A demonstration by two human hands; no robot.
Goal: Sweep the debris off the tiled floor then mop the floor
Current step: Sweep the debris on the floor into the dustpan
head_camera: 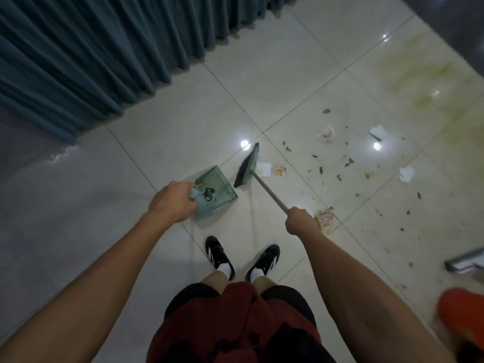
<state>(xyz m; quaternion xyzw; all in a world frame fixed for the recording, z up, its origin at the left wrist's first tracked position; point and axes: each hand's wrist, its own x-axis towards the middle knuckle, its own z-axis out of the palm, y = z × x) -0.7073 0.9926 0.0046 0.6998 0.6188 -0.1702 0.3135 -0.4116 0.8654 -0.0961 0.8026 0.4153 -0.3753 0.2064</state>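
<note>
The person stands on the tiled floor (pixel 167 142) with a tool in each hand. The left hand (pixel 171 203) is wrapped round the handle of the green dustpan (pixel 216 191), which sits low with its open mouth turned toward the broom, evidently placed to receive a sweep. A few dark scraps already lie in its pan.

The right hand (pixel 301 222) is clenched round the shaft of the broom (pixel 247 167); the head rests on the tile just beside the pan's lip, between it and the litter. The angle suggests short strokes drawing material leftward.

The debris (pixel 337 163) is spread to the right: torn white paper, crumpled wrappers, small dark fragments, mostly well apart from the pan (one wrapper lies touching or near the broom head). A yellow-green smear (pixel 429 77) stains the tiles beyond, a matter for the mop. My judgement: sweeping is barely begun.

Limits of observation: a grey object (pixel 465 262) at the right edge is cut off, possibly a mop head. An orange shape (pixel 463 320) below it is blurred and unidentifiable. The teal curtain (pixel 86 53) hides the floor edge behind it.
</note>
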